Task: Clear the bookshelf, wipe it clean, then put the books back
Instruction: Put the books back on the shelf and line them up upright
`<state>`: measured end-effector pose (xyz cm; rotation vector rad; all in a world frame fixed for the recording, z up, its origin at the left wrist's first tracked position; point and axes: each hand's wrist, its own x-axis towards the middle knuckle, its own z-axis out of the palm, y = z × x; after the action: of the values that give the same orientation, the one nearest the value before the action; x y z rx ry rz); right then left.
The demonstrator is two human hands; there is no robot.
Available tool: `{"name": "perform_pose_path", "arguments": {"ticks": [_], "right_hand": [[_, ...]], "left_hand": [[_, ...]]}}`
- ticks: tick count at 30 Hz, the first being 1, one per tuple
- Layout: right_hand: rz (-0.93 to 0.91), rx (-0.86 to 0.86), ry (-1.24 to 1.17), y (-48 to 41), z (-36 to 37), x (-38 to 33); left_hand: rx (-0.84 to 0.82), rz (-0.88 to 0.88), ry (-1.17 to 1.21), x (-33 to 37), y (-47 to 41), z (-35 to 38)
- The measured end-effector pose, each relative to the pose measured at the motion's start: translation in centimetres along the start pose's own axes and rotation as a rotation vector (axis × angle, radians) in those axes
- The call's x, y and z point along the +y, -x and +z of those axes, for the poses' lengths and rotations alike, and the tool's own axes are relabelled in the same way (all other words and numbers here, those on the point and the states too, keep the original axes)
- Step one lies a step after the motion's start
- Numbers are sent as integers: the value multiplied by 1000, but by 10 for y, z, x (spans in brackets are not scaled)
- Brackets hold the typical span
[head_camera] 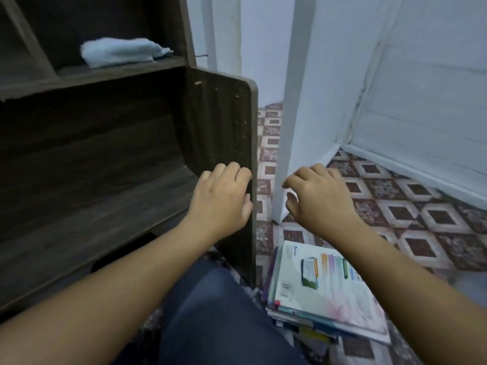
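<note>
L hand [221, 198], fingers loosely curled, holding nothing, at bookshelf [224, 114] side-panel edge. R hand [320, 198] likewise, over tiled floor [395, 196] beyond book stack [324, 293]. Cloth [121, 52] on upper shelf [118, 72].

A corner of a home: a dark wood-grain bookshelf [105, 154] fills the left of the frame, with a folded pale blue cloth [121, 52] on its upper shelf. At right, patterned brown-and-white floor tiles [421, 206] meet white painted walls [421, 88]. A stack of books [324, 293] lies on the floor, lower centre-right.
</note>
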<state>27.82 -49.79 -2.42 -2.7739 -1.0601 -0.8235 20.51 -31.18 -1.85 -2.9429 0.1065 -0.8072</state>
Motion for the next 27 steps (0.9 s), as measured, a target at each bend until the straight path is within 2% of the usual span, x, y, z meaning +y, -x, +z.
{"name": "perform_pose_path", "arguments": {"ticks": [9,13,17,23,27], "right_hand": [[104,-287,-19,102,89,46],[138,-548,-12,144,125,58],[145,-743,-116,177,150,62],[143,-878,-281,207,181,64],[98,-952,-177,223,203,62]], "left_hand": [[-364,172,133,87,5,96],[-538,216,196,109,6,135],[-667,290,249,126,13,171],[-893,365,213,144,28,210],[-1021,376,187,140,41,228]]}}
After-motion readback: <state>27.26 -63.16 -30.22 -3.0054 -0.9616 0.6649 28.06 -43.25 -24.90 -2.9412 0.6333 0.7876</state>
